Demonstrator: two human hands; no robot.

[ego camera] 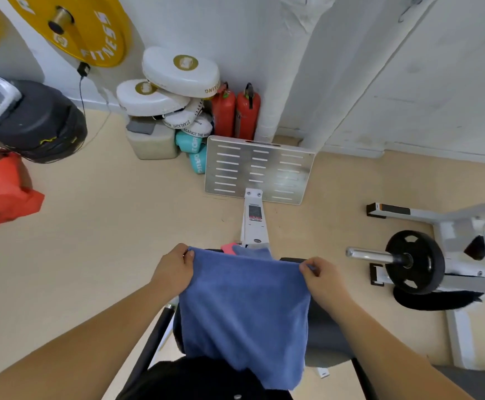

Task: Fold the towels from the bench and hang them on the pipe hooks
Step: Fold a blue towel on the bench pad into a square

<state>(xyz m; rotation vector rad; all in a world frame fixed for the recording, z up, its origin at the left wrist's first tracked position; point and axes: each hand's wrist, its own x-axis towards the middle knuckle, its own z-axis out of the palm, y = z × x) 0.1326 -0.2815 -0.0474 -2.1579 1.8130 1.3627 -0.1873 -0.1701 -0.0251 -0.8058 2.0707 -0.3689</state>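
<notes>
Two bare forearms reach forward from the bottom corners of the head view and converge over the bench point(326, 336). The left hand point(175, 272) has its back turned to the camera, its fingers curled round the upper left corner of a blue towel point(244, 313). The right hand point(323, 280) pinches the upper right corner, with thumb and fingertips bunched on the cloth. Between the two hands the top edge of the towel is pulled fairly straight, and the rest hangs down in front of the person, covering most of the dark bench pad. Its lower edge is uneven, with the right side hanging lower.

Just beyond the held edge, a pink towel point(229, 247) and a grey-blue towel point(251, 251) lie bunched at the far end of the bench. Farther on, a slotted metal plate point(260, 168) stands on the floor at the end of a white beam. Two red fire extinguishers point(237, 111) stand against the wall beside stacked white pads point(177, 73). At the right, a black weight plate point(414, 261) sits on a bar.
</notes>
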